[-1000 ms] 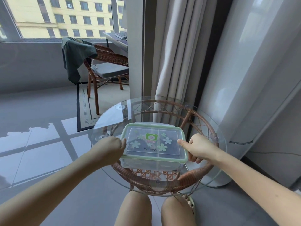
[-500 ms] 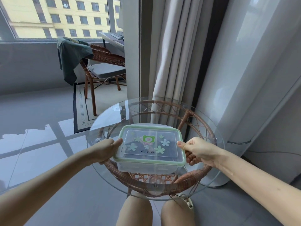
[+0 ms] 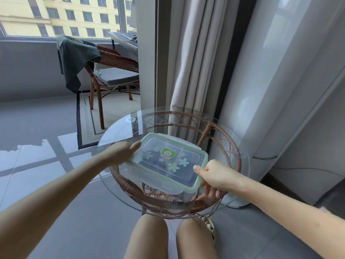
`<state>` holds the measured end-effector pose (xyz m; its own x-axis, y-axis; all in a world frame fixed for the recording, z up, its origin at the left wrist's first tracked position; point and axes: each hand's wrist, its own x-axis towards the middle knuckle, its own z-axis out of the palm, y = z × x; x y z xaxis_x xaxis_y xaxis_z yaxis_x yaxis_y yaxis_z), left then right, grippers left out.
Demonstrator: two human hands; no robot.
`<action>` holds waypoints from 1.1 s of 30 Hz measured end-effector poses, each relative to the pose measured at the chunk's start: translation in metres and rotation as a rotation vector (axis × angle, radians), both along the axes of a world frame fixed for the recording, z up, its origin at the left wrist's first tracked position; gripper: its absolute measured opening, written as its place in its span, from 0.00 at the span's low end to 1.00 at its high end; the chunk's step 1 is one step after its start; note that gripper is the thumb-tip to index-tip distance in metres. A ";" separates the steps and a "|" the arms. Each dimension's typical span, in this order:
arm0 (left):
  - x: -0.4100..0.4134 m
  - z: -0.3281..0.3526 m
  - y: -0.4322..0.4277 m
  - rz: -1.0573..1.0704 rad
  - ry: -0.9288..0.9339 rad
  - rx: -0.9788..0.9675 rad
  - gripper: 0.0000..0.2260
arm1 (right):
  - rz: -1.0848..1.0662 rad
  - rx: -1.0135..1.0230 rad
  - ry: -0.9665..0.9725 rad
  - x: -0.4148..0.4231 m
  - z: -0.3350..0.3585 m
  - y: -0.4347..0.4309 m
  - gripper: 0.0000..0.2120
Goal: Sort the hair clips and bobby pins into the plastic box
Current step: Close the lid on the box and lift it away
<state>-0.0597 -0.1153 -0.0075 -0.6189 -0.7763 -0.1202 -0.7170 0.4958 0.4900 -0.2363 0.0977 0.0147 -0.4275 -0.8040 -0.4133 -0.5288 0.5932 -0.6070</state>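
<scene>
Round glass table [image 3: 116, 133] under plastic box [image 3: 168, 161], grey curtains [image 3: 188, 62] behind

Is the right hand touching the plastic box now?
Touching. Head view: on the right hand, the thumb lies on the green rim of the plastic box, fingers curled under it.

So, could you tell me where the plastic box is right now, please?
Centre of the head view, the plastic box is held askew over the round glass table, gripped between the left hand and right hand.
</scene>
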 end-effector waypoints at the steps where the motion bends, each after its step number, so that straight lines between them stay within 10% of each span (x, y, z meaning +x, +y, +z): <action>1: -0.004 0.005 -0.001 0.029 0.025 -0.130 0.25 | 0.055 0.052 -0.067 0.006 0.002 0.005 0.24; 3: -0.009 0.014 0.003 0.092 0.108 -0.348 0.22 | 0.110 0.012 -0.105 0.008 0.012 0.010 0.27; 8: 0.011 0.007 0.063 0.112 -0.043 -0.546 0.30 | 0.148 -0.318 0.775 -0.016 0.015 -0.019 0.24; 22: -0.001 -0.027 0.093 0.098 0.151 -0.198 0.25 | 0.273 -0.178 0.656 -0.028 -0.013 -0.064 0.24; 33: -0.001 -0.032 0.056 0.034 0.408 0.238 0.24 | 0.109 -0.236 -0.010 -0.034 -0.020 -0.048 0.21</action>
<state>-0.0607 -0.0593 -0.0395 -0.6271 -0.7774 -0.0493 -0.4560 0.3151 0.8323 -0.2701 0.0500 -0.0050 -0.3300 -0.9198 -0.2123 -0.5752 0.3743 -0.7273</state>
